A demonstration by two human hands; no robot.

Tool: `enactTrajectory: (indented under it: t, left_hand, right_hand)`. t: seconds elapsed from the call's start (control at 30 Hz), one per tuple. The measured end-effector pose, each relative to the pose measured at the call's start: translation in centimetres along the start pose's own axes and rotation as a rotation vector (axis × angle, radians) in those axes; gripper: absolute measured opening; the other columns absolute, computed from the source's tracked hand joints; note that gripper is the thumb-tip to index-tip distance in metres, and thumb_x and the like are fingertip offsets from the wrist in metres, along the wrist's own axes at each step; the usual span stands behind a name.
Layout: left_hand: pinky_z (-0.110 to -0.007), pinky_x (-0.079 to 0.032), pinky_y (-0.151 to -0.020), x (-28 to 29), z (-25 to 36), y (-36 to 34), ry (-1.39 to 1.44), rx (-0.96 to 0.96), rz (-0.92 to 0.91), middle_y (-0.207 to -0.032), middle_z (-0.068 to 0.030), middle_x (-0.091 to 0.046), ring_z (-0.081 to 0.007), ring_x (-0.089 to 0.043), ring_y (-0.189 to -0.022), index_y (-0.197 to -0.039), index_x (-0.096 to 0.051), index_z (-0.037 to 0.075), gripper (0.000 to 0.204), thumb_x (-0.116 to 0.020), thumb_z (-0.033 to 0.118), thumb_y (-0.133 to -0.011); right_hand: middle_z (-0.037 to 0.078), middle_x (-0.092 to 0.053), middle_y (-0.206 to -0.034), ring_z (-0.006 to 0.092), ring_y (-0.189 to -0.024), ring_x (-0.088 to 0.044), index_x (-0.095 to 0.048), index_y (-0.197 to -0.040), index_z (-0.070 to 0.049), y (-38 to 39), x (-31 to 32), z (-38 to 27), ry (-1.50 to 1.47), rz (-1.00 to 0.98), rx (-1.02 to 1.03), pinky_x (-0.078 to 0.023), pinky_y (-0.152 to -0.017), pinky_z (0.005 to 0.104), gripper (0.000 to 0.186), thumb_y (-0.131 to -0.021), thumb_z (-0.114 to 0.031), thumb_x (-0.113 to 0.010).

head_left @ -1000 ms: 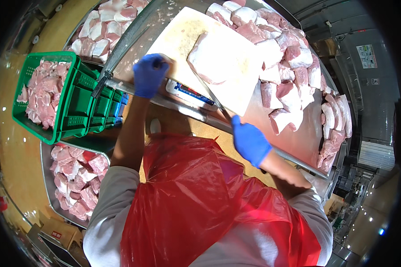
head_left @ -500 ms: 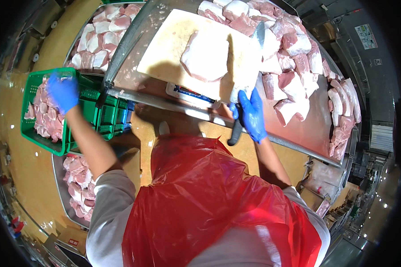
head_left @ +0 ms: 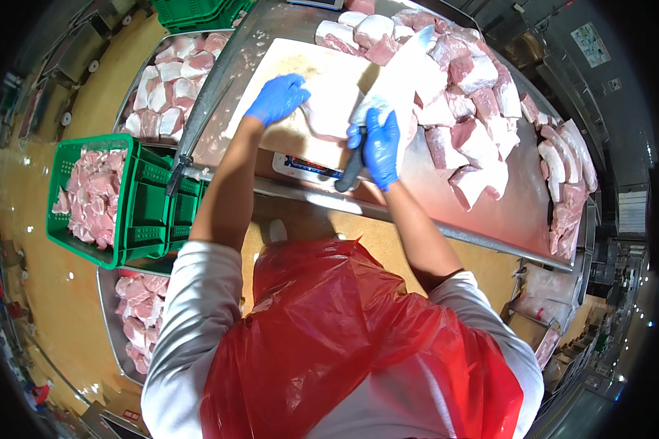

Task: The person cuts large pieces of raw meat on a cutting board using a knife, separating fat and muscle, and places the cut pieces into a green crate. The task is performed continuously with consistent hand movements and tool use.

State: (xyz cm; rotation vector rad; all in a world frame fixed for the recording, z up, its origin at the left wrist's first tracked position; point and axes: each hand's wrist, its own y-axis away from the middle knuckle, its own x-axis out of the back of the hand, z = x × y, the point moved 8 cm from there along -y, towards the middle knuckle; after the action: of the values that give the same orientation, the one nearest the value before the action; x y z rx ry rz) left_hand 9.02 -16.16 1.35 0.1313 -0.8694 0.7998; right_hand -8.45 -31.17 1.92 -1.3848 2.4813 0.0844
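On the pale cutting board (head_left: 277,62) lies a thick slab of pork (head_left: 328,110) with a white fat layer, washed out by glare. My left hand (head_left: 277,99), in a blue glove, is over the board at the slab's left edge. Its fingers are slightly bent and apart from the palm; whether the fingertips touch the meat I cannot tell. My right hand (head_left: 381,150), also gloved in blue, is closed around the black handle of a knife (head_left: 353,170). The wide, bright blade points away from me, at the slab's right side.
Cut pork chunks (head_left: 476,110) are heaped on the metal table (head_left: 483,212), with long strips (head_left: 564,168) farther right. A device with a blue panel (head_left: 311,167) sits under the board's near edge. At left are a green crate (head_left: 121,212) of trimmings and metal tubs (head_left: 116,322) of meat.
My left hand has left the green crate and come right to the slab on the board. My right hand has brought the knife left, closer to the slab. The view has shifted slightly.
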Motion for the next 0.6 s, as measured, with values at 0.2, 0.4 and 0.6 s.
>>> enactTrajectory:
  t: [0.2,0.4,0.6]
  left_hand:
    - [-0.040,-0.054,-0.072,-1.1,4.9,8.7,0.233,-0.063,0.398,-0.081,-0.0126,-0.066,-0.0301,-0.065,-0.074,-0.085,-0.067,0.005,0.016,-0.072,0.019,-0.081]
    - [-0.039,-0.052,-0.064,-3.1,5.8,8.5,0.088,0.032,0.501,-0.074,-0.0123,-0.064,-0.0308,-0.066,-0.071,-0.076,-0.064,0.004,0.016,-0.074,0.015,-0.078]
    - [-0.038,-0.048,-0.057,-2.8,6.8,8.0,-0.185,-0.263,0.452,-0.069,-0.0110,-0.062,-0.0307,-0.063,-0.064,-0.063,-0.062,0.006,0.021,-0.068,0.018,-0.080]
  right_hand:
    - [0.009,-0.061,-0.073,0.0138,-0.059,-0.060,-0.051,-0.120,-0.003,-1.3,4.2,-6.1,0.567,-0.001,0.050,-0.049,-0.052,0.0291,0.023,-0.106,-0.021,-0.050]
    - [0.030,-0.064,-0.075,0.0497,-0.071,-0.064,-0.045,-0.109,0.000,1.2,-4.7,-3.4,1.220,-0.359,0.239,-0.050,-0.064,0.0583,0.022,-0.096,-0.015,-0.054]
    - [0.028,-0.065,-0.076,0.0458,-0.071,-0.066,-0.044,-0.106,0.004,1.0,-7.3,-2.0,1.365,-0.427,0.247,-0.052,-0.066,0.0552,0.020,-0.092,-0.008,-0.053]
